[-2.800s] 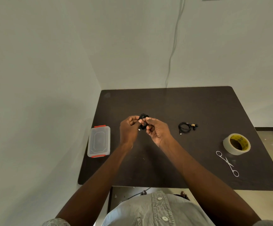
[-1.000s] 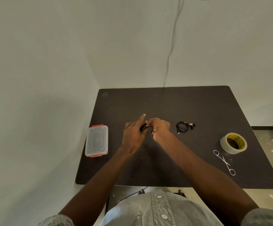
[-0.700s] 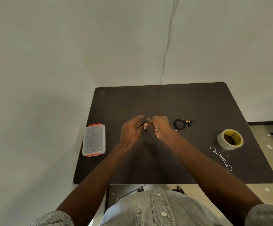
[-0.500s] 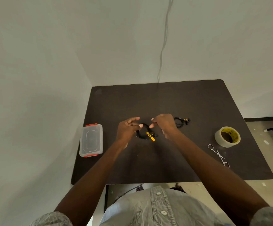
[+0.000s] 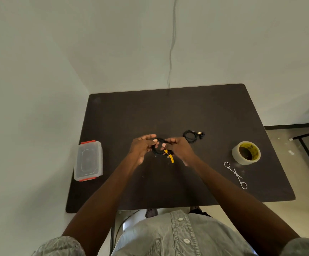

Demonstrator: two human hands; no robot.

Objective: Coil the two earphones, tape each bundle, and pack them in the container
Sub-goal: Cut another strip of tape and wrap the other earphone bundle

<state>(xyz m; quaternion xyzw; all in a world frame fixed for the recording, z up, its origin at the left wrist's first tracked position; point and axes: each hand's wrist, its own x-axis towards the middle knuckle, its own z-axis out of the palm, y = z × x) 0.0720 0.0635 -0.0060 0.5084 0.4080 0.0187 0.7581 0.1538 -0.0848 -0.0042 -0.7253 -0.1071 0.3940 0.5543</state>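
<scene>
The hands (image 5: 161,148) hide part of the coiled earphone (image 5: 159,153) between them.

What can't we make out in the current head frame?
- Coiled earphone held between left hand and right hand: fingers cover part of it; whether tape is on it cannot be told.
- Second earphone on the table: too small to see any tape.
- Container: lid on, translucent; contents unclear.
- Tape roll: print too small to read.
- Scissors: blades too small to tell if shut.
</scene>
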